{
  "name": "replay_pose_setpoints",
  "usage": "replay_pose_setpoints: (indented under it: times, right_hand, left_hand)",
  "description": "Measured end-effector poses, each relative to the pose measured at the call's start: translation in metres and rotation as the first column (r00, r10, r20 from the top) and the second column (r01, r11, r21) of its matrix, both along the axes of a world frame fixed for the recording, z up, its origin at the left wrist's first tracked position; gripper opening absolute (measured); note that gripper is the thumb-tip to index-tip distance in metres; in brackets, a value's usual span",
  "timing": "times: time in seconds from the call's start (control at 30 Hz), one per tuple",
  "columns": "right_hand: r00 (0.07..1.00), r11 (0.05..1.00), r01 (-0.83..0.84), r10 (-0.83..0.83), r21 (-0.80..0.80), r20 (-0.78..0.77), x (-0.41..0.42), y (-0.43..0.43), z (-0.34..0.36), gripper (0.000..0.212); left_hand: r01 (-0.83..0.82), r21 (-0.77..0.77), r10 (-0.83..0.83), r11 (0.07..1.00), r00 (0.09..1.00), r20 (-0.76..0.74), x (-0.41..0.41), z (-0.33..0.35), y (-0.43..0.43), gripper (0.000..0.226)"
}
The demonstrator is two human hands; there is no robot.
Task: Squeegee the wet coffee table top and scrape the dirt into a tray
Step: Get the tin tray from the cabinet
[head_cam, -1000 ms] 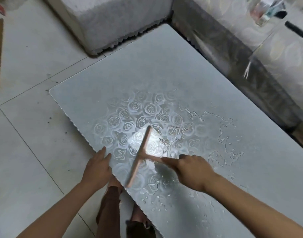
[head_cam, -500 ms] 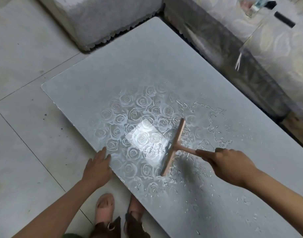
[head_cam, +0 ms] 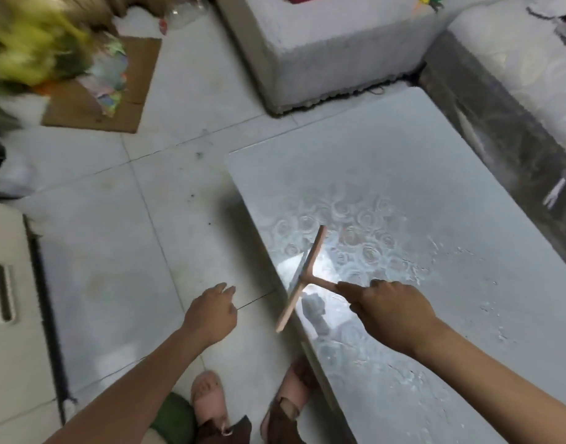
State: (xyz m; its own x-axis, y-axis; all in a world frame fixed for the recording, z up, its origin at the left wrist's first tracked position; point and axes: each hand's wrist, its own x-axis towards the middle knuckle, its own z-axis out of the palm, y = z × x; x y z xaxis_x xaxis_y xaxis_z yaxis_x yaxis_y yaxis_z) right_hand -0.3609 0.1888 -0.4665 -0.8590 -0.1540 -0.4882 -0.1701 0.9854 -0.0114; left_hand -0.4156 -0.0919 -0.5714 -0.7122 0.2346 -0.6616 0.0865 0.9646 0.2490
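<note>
Right hand (head_cam: 391,315) curled round squeegee (head_cam: 302,277) handle; blade straddles table (head_cam: 403,174) near edge. Left hand (head_cam: 211,312) loose, empty, beside table. Risk: no tray visible; water likely spills onto floor (head_cam: 115,251).

Flat cardboard (head_cam: 68,107) lies on the tiled floor (head_cam: 115,245) at upper left; a white cushioned block (head_cam: 332,49) sits top centre; my pink sandals (head_cam: 208,398) show at bottom centre.

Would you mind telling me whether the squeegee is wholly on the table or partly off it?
Partly off: the squeegee blade's near end juts past the table edge, over the floor; the rest is over the top.
</note>
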Motion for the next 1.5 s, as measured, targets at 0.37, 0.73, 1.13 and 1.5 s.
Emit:
replay_pose_setpoints:
  times: [0.37, 0.73, 1.13, 1.5]
  right_hand:
    - [0.926, 0.926, -0.378, 0.378, -0.023, 0.008, -0.067, -0.211, -0.002, 0.049]
    - [0.755, 0.755, -0.653, 0.655, -0.06, 0.024, -0.074, -0.423, -0.013, 0.027]
    - [0.563, 0.565, -0.813, 0.824, -0.139, 0.052, -0.028, -0.555, -0.021, 0.028]
    - [0.507, 0.512, -0.841, 0.858, -0.176, 0.08, -0.001, -0.603, -0.024, 0.028]
  left_hand:
    - [-0.401, -0.015, 0.401, 0.916, 0.916, 0.028, 0.05, -0.005, -0.207, 0.049]
    - [-0.766, -0.038, 0.767, 0.642, 0.642, 0.015, 0.145, -0.007, -0.373, 0.047]
    - [-0.872, 0.232, 0.89, -0.432, -0.454, -0.05, 0.283, 0.025, -0.467, 0.029]
    - [-0.479, 0.266, 0.538, -0.837, -0.81, 0.235, 0.358, 0.0, -0.507, 0.025]
